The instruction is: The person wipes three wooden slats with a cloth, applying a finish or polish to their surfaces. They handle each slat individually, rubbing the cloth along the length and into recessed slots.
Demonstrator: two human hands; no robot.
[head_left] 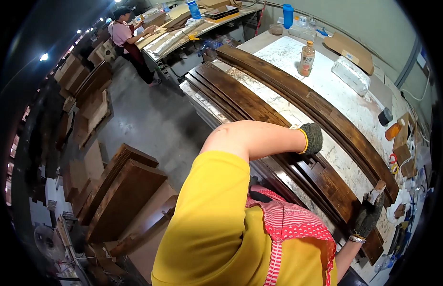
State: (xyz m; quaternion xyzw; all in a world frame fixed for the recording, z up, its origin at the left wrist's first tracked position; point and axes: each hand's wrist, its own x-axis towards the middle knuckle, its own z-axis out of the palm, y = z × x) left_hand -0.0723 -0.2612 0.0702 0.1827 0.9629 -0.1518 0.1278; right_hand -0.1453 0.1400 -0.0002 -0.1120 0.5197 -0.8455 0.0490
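Note:
My left hand (311,138), in a dark knitted glove with a yellow cuff, is closed at the far edge of a dark brown wooden board (326,186). Its fingers curl out of sight, so what they grip, if anything, is hidden. My right hand (368,217), gloved too, is closed around a small brown-and-white block (376,191) near that board's right end. Beyond the hands, a long curved wooden rail (321,102) runs across the white worktable (281,52). More dark boards lie together along the near side.
On the table stand a drink bottle (306,59), a clear plastic container (351,75), a black roll (385,116), an orange bottle (395,129) and red-handled scissors (393,163). Stacked wooden panels (126,200) occupy the floor at left. Another person (123,38) works at a far bench.

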